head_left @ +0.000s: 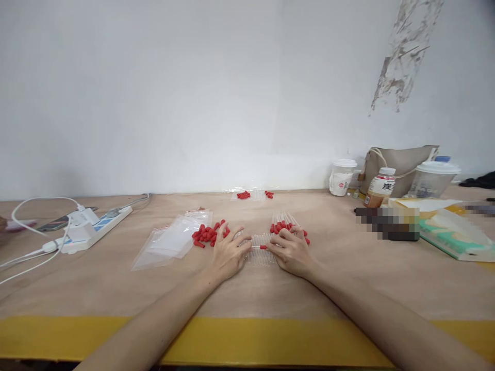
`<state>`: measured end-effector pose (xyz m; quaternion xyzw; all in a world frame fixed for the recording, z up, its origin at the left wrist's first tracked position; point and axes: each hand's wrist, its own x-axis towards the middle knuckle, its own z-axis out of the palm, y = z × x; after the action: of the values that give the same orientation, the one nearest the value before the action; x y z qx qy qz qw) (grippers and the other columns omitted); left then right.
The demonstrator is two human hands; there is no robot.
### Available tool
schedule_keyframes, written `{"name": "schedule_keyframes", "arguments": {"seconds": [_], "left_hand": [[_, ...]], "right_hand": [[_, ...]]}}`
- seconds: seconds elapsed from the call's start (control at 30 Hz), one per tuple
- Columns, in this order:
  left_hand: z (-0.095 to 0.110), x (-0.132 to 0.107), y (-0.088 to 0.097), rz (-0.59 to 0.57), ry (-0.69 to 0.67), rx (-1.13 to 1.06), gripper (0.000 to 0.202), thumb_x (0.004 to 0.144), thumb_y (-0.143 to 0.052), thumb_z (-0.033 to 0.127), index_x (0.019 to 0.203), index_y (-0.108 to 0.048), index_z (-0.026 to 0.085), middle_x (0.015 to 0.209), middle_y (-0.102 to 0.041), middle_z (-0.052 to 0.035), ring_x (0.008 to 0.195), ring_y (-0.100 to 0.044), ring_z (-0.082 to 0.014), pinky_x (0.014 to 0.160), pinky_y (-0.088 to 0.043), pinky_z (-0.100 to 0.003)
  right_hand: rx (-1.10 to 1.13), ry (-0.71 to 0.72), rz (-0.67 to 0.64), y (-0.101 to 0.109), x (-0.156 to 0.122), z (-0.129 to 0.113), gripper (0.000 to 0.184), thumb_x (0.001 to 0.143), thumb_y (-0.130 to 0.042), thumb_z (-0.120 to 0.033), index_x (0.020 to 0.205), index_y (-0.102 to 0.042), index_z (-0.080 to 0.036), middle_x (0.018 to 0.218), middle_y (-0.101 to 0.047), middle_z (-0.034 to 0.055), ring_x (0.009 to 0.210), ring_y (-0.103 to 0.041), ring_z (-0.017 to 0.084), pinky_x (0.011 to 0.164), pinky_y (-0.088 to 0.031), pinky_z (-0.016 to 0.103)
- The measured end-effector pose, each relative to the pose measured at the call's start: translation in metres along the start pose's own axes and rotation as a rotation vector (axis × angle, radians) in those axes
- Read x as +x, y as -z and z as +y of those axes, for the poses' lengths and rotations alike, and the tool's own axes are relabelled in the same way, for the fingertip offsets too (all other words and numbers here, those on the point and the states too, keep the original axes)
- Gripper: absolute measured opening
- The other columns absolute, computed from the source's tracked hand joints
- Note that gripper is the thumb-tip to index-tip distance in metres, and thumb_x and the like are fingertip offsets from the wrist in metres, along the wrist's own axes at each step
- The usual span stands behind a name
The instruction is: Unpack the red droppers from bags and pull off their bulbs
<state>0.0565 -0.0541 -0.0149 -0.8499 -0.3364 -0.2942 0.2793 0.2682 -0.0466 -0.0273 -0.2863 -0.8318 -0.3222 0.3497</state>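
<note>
My left hand [229, 251] and my right hand [291, 250] rest on the wooden table [240, 293], facing each other. Between them both pinch one clear plastic tube with a red cap [258, 247], held just above a row of clear tubes [260, 256] lying side by side. A pile of loose red caps [209, 233] lies just beyond my left hand. Capped tubes with red ends [284, 222] fan out beyond my right hand.
Clear zip bags [174, 239] lie left of the caps. A white power strip with cables [95, 226] sits far left beside a phone. More red caps on a bag [251, 195] lie by the wall. Cups, a bottle [381, 186], a bag and a green book [452, 234] stand right.
</note>
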Motion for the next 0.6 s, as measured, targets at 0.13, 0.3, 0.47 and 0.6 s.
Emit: {"name": "schedule_keyframes", "arguments": {"seconds": [0.13,0.3,0.47,0.6], "left_hand": [[0.0,0.0,0.001,-0.008,-0.02,0.013,0.015,0.079,-0.049,0.014,0.075,-0.06,0.022,0.088,-0.066,0.0022,0.105,-0.05,-0.0213,0.101,-0.012,-0.053],[-0.002,0.001,0.004,0.009,-0.046,0.037,0.017,0.078,-0.048,0.011,0.076,-0.059,0.022,0.088,-0.066,0.0017,0.106,-0.05,-0.0215,0.101,-0.012,-0.054],[-0.002,0.004,0.006,0.031,-0.117,0.074,0.019,0.078,-0.047,0.007,0.076,-0.058,0.022,0.088,-0.066,0.0025,0.105,-0.05,-0.0204,0.1,-0.016,-0.051],[-0.003,0.005,0.007,0.048,-0.135,0.101,0.019,0.076,-0.048,0.006,0.077,-0.057,0.023,0.09,-0.066,0.0032,0.105,-0.05,-0.0206,0.099,-0.018,-0.05]], "right_hand": [[-0.024,0.089,-0.029,0.003,0.001,0.004,0.015,0.075,-0.048,-0.011,0.076,-0.059,-0.02,0.066,-0.057,-0.0001,0.071,-0.039,0.013,0.069,-0.018,0.034],[-0.018,0.143,-0.028,0.007,0.002,0.011,0.016,0.077,-0.045,-0.01,0.075,-0.057,-0.018,0.064,-0.055,-0.0002,0.071,-0.038,0.013,0.071,-0.019,0.034],[-0.019,0.187,-0.03,0.007,0.005,0.013,0.016,0.08,-0.044,-0.01,0.076,-0.057,-0.019,0.065,-0.055,-0.0012,0.074,-0.04,0.012,0.075,-0.019,0.034],[0.002,0.191,-0.042,0.005,0.004,0.015,0.015,0.078,-0.046,-0.009,0.077,-0.058,-0.018,0.066,-0.056,-0.0015,0.076,-0.042,0.012,0.079,-0.018,0.035]]}}
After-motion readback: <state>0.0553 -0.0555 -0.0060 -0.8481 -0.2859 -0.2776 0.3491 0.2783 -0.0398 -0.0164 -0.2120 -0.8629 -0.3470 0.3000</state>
